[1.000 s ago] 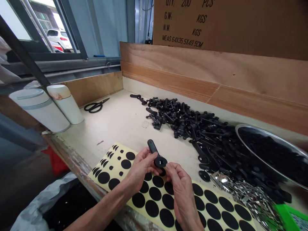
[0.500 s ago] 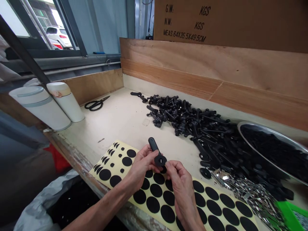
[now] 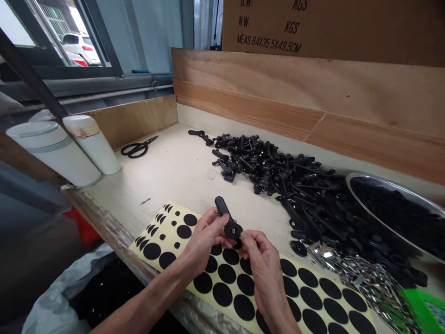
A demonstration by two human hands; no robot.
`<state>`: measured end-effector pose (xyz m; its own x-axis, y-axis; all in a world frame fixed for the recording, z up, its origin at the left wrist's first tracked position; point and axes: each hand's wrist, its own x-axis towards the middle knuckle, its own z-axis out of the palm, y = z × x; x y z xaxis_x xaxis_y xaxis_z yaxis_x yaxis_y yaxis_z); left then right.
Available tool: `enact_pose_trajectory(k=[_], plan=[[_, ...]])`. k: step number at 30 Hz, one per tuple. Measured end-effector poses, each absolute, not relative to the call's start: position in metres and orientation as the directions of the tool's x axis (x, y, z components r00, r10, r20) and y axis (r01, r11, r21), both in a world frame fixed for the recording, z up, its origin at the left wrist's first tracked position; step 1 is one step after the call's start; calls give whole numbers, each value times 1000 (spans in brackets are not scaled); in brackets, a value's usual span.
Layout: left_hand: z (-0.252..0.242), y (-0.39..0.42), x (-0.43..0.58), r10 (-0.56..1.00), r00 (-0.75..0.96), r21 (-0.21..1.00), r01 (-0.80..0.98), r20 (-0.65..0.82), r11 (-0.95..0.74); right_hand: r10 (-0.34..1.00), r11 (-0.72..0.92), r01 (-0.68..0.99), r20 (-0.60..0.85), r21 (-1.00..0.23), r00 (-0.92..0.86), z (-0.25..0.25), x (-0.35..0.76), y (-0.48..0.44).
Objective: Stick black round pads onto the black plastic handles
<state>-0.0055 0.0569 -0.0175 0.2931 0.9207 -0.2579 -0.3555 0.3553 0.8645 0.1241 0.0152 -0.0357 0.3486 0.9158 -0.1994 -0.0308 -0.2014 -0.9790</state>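
Upper left of the frame: a parked white car (image 3: 83, 48) beyond a window (image 3: 14, 21). Below that, at far left, two white lidded containers (image 3: 57, 157) side by side at the edge of a pale worktable (image 3: 174, 178). Lower left: a whitish bag (image 3: 48, 301) with dark contents. Further right, left of centre: scissors (image 3: 145, 143), lying flat, well apart from the hands.

Lower centre: a cream sheet (image 3: 169, 241) of black discs (image 3: 222, 294), large and small, stretching beneath both hands toward the lower right. Over it, the left hand (image 3: 206, 234), thumb on top and fingers underneath, pinching a black lever-like part (image 3: 223, 208) near its round end (image 3: 237, 227); narrow end pointing up and away, a small shiny spot in the middle of the round end. Just to the right, the right hand (image 3: 261, 260), fingers curled, thumb and fingertips close together at the rim; impossible to tell whether nipping the rim or something small.

Step in hand, judging by this: two-handed work at the round end. Next move, probably calling for a firm left pinch and small, precise work with the right fingertips.

Right of centre: a long heap (image 3: 271, 167) of similar black parts. Lower right: shiny metal pieces (image 3: 371, 280) beside the sheet, then a green tray (image 3: 414, 304). Far right: a metal bowl (image 3: 365, 175) of dark pieces, partly out of frame.
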Motion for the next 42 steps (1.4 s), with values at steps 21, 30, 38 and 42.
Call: enact_pose_trajectory(k=[21,30,38,42], plan=[[-12,56,-5,922,289,862,-360,-259,356,923,-188,15,-171,-982,345,-36,122,15],[-12,55,-6,924,297,874,-349,-240,339,923,-154,74,-117,-985,366,-34,122,15],[-7,54,-6,926,299,880,-341,-231,330,920,-131,114,-78,-985,384,-31,123,16],[-9,55,-7,921,307,870,-351,-241,345,918,-142,122,-85,-982,387,-33,124,17]])
